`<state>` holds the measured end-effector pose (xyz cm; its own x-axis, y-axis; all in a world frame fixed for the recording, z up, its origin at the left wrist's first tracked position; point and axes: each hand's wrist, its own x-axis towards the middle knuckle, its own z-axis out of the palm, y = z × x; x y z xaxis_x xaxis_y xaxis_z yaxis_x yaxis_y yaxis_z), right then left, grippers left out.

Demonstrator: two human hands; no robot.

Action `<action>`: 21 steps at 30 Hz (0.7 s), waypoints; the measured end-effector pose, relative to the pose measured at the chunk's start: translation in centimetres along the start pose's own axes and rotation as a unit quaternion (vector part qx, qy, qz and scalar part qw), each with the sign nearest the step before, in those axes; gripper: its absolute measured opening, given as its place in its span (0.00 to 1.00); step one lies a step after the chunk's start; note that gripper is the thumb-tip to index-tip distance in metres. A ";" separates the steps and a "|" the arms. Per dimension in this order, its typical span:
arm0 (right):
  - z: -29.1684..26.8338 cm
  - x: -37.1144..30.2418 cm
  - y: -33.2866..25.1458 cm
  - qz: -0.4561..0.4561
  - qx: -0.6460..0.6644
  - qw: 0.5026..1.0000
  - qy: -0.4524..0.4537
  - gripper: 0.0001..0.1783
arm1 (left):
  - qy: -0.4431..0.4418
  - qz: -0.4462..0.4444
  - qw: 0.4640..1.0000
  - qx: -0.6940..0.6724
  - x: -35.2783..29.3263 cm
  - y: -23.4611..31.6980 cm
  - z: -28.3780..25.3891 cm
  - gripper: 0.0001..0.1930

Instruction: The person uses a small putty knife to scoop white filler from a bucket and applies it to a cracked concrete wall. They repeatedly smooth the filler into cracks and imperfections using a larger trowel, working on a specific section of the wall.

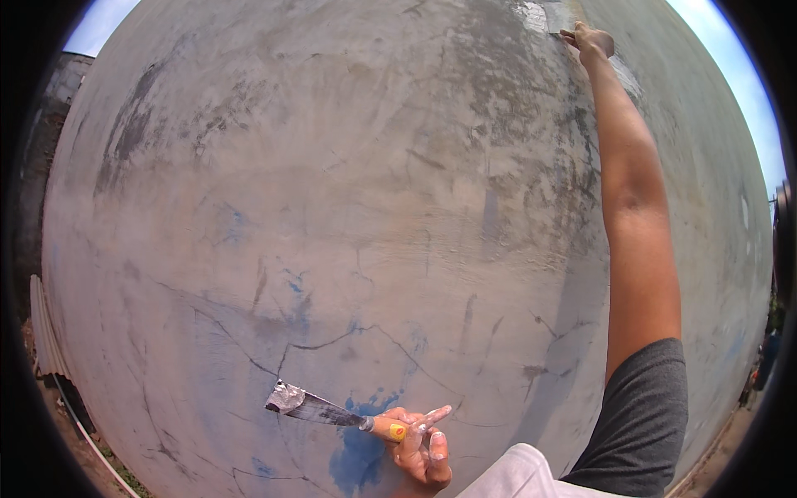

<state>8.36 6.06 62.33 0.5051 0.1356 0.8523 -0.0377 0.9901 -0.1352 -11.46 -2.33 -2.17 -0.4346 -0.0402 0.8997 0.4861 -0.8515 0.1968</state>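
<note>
In front of me rises a grey plastered wall [332,191] with cracks, dark stains and blue paint marks. My left hand [422,452], low in the middle, is closed round the wooden handle of a putty knife [328,410]. White putty [286,397] coats the tip of its blade. My right arm stretches high up the wall, and my right hand [594,40] grips a flat metal scraper [561,18] laid against it. A white putty patch [533,15] lies beside that scraper. The scraper's handle is mostly hidden by my fingers.
Corrugated sheeting [50,332] stands by the wall's lower left edge, near a thin white pipe [87,436]. A blue paint blotch [361,448] spreads behind my left hand. Sky [735,58] shows past the wall's upper corners.
</note>
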 end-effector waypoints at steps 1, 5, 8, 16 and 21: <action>-0.5 0.7 0.0 -0.020 -0.045 0.999 0.007 0.15 | -0.007 0.003 1.000 0.008 -0.1 -0.1 -0.1 0.15; -1.4 -1.4 -1.2 -0.033 -0.126 0.991 0.027 0.14 | -0.037 -0.042 0.998 0.029 -0.6 -0.2 -0.8 0.15; -2.3 -2.0 -1.2 -0.023 -0.138 0.989 0.037 0.14 | -0.019 0.000 0.997 0.080 -0.2 -0.1 -0.6 0.16; -6.6 2.1 0.2 -0.052 -0.235 0.968 0.065 0.15 | 0.013 0.020 0.997 0.072 -0.2 0.0 0.2 0.18; -7.0 -1.7 -1.8 -0.211 -0.244 0.943 0.080 0.20 | 0.032 -0.050 0.998 0.034 -1.3 -0.1 0.1 0.16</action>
<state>13.57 3.80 57.59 0.5110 -0.3125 0.8008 0.5779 0.8145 -0.0509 -10.82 -2.12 -3.33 -0.5300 0.0071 0.8480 0.4883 -0.8150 0.3120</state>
